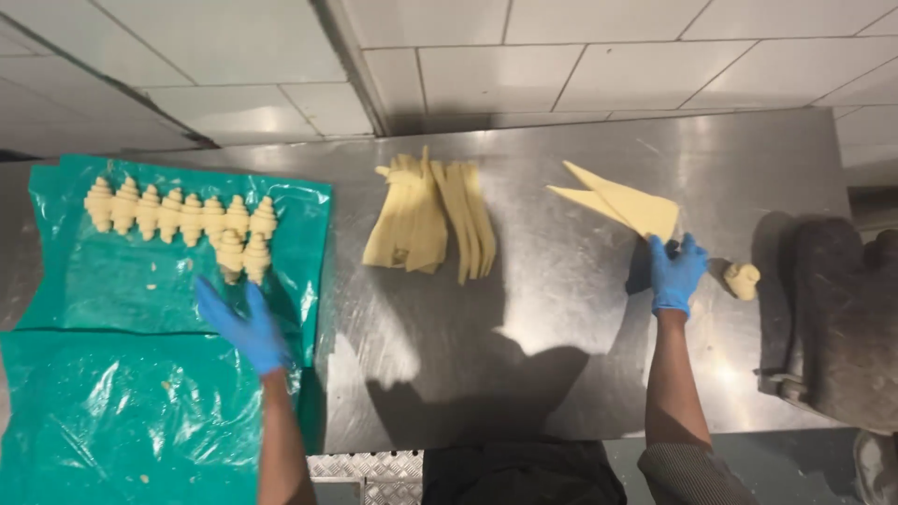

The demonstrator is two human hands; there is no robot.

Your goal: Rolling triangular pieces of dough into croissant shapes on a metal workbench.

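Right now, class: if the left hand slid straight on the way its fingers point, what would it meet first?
Probably the nearest rolled croissants, lying just beyond the left hand on the green plastic sheet; how high the hand is above the sheet is unclear.

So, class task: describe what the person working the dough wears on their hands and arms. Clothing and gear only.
Both hands wear thin, bright blue disposable gloves that end at the wrist: the left hand and the right hand match. Above the gloves both forearms are bare. Near the right elbow a rolled-up sleeve of grey, finely ribbed fabric shows. No watch, bracelet or markings are visible.
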